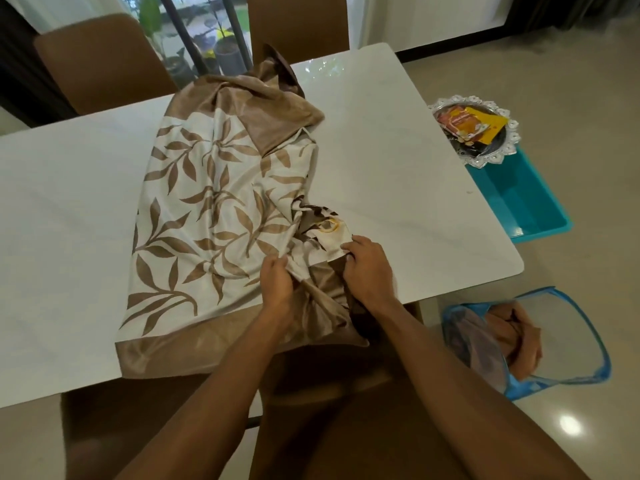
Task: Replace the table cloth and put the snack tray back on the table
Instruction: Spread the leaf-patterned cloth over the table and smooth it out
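Tablecloth (214, 209) lay bunched across the middle of the table (398, 168), its long axis running from the near edge away from you to the far edge. Your 2 hands clutched its near end, left hand (277, 282) pinching a fold, right hand (369, 268) gripping the stained corner. The snack tray (485, 160) sat beyond the table's right end.
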Tool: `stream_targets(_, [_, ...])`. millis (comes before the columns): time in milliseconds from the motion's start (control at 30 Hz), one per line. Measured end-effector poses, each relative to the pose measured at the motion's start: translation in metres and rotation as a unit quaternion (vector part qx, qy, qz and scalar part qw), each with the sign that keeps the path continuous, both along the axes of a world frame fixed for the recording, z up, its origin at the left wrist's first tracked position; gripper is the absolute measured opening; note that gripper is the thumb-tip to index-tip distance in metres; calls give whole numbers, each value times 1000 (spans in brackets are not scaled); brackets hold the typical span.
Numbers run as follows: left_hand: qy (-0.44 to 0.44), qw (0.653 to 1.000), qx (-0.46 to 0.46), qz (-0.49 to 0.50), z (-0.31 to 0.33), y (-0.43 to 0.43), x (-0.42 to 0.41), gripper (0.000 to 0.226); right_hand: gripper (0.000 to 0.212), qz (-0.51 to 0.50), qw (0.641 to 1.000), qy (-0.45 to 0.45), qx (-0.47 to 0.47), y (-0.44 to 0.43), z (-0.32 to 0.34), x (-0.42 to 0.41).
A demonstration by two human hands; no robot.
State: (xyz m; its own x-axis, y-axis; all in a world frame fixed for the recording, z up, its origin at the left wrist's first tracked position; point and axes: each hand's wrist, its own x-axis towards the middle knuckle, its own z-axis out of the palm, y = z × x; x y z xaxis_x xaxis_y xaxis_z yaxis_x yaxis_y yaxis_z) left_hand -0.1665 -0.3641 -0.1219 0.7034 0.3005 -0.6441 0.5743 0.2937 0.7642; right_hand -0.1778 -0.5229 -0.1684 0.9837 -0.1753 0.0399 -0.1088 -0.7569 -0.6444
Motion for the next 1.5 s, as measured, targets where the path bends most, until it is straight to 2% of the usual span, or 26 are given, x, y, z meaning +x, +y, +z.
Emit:
stream_targets(67, [23,993,-99,62,5,6,-3,14,32,18,999,-34,8,17,8,-2])
stream_targets(133, [29,990,-116,68,8,11,-3,28,36,86,994,-62,-10,35,3,-5])
stream_targets(200, [32,999,0,14,5,12,0,41,46,141,988,-24,-50,43,-13,-7])
stream_targets(267, [13,978,184,-102,8,16,0,61,57,168,978,19,-122,39,-26,-11])
stream_targets(300, [1,939,284,-192,11,22,1,72,61,177,973,26,-146,34,-29,-11])
stream_targets(400, [39,749,498,-434,20,56,7,72,62,196,966,20,-167,21,-26,-8])
stream_targets(467, [72,694,547,-462,26,86,14,54,62,193,964,24,-179,14,-26,-4])
stream_targets(500, [70,696,557,-449,30,98,16,47,62,181,966,33,-179,11,-27,-1])
stream_targets(567, [38,770,514,-377,37,118,15,39,56,139,976,55,-155,19,-21,3])
stream_targets(633, [32,913,332,-235,39,125,13,33,43,97,987,31,-122,43,-9,4])
stream_targets(667, [36,963,208,-166,40,125,12,29,38,97,989,-1,-112,59,-3,4])
stream_targets(700, [38,986,112,-120,39,128,9,26,37,119,987,-25,-108,79,0,2])
stream_targets(767, [21,990,62,-126,36,128,2,30,45,176,979,-22,-102,113,-4,-6])
stream_targets(833, [-15,966,158,-202,35,135,-1,49,56,198,973,26,-112,136,-16,-13])
stream_targets(867, [-26,937,228,-262,36,139,-2,60,60,203,969,42,-135,139,-23,-16])
stream_targets(933, [1,841,375,-389,30,150,3,82,64,207,963,46,-166,132,-30,-18])
stream_targets(967, [33,808,419,-414,30,158,5,80,66,209,962,45,-168,128,-30,-17])
stream_targets(1000, [45,805,429,-407,32,169,8,69,68,210,961,43,-173,125,-30,-15])
stream_targets(1033, [58,827,409,-380,35,179,10,56,71,209,961,45,-178,121,-29,-14])
stream_targets(1067, [68,872,349,-337,37,192,11,43,72,204,960,48,-184,117,-29,-13])
stream_targets(1133, [88,948,167,-257,43,217,8,41,72,198,960,49,-193,111,-29,-13])
stream_targets(1200, [93,978,5,-186,46,238,2,33,70,193,959,52,-202,112,-30,-14])
stream_targets(1267, [86,986,-56,-135,46,255,-6,36,65,172,963,66,-199,118,-26,-13])
stream_targets(1333, [75,988,-9,-132,44,270,-11,56,59,130,973,86,-172,131,-17,-10])
stream_targets(1400, [72,973,107,-189,40,281,-15,80,52,126,976,59,-169,154,-5,-5])
stream_targets(1500, [62,920,246,-298,34,285,-15,76,54,214,961,37,-171,210,-2,-1])
